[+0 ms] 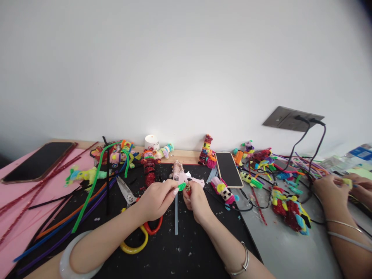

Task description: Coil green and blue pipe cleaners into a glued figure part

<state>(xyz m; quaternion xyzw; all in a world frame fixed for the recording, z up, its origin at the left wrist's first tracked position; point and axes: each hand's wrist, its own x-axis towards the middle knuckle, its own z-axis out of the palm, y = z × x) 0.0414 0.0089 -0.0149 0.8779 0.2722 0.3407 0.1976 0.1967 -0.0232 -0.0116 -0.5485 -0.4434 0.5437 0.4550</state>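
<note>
Over the black mat (pixel 203 248), my left hand (pixel 158 199) pinches a small green fuzzy piece (pixel 181 186). Close against it, my right hand (pixel 197 201) has its fingers closed round a small red-and-gold piece (pixel 188 190), mostly hidden by the fingers. The two pieces are side by side; whether they touch, I cannot tell. Just behind my hands lies a pale pink glue gun (pixel 195 181), partly covered by them. A translucent glue stick (pixel 176 221) lies below. Scissors (pixel 128 193) with red and yellow handles lie under my left forearm.
Pipe cleaners (pixel 87 201) and a phone (pixel 39 161) are on the left. Fuzzy figures (pixel 149 166) and a paper cup (pixel 151 142) stand along the wall. Right are another phone (pixel 229 170), cables (pixel 293 147) and a co-worker's hands (pixel 334 190) holding something yellow.
</note>
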